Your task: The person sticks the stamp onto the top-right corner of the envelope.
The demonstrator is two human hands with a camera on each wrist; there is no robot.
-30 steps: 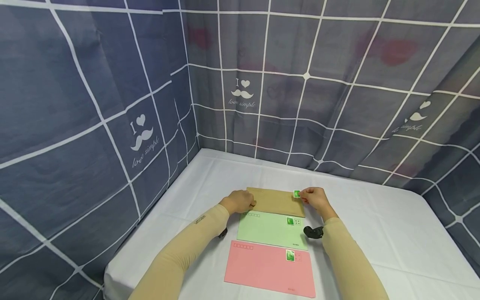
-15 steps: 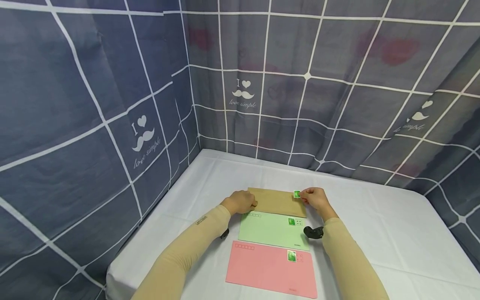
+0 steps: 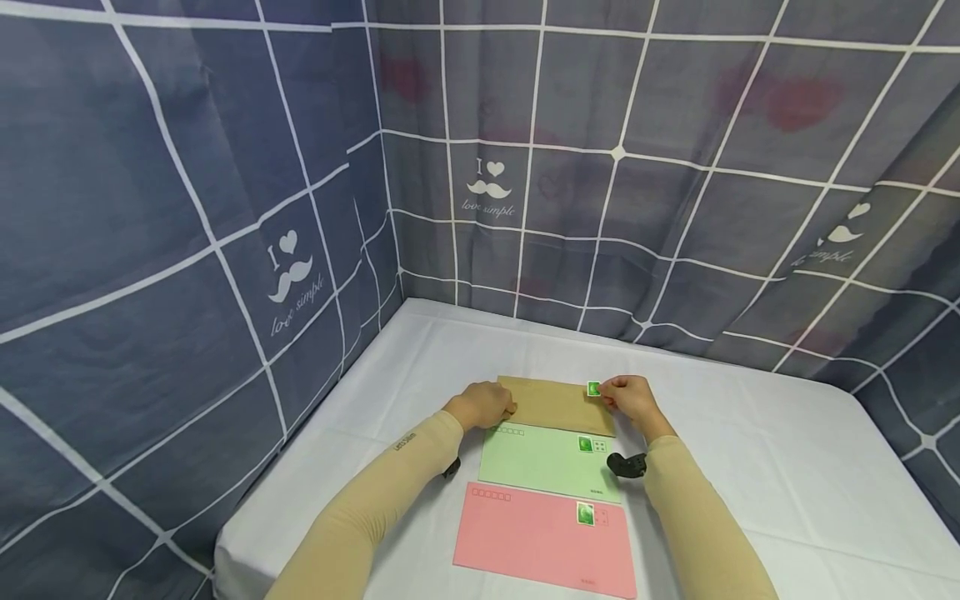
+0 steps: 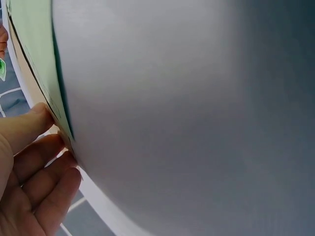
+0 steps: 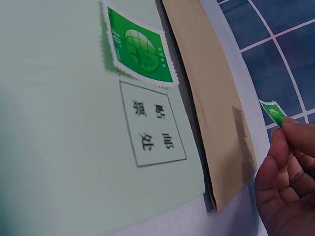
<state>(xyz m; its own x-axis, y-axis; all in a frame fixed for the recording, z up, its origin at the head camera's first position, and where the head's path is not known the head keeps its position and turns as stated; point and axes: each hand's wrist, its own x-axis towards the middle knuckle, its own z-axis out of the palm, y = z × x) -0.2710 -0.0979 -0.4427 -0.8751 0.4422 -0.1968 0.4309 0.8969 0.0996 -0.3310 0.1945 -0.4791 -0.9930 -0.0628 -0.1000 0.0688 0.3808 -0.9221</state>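
Observation:
In the head view, a brown envelope lies at the back of a column, above a green envelope and a pink envelope. My left hand is at the brown envelope's left end; the left wrist view has its thumb and fingers pinching the edge. Between thumb and forefinger, my right hand pinches a small green postage stamp by one side. That stamp is raised over the brown envelope's upper right corner. Another green stamp sits on the green envelope beside a printed box.
The pink envelope bears a green stamp near its upper right. Black wrist devices show under the sleeves. White cloth covers the table, and a dark checked curtain stands behind and to the left.
The head view has shifted slightly, so the envelopes appear a little farther right. Both hands keep their holds, with the stamp still raised over the brown envelope's corner.

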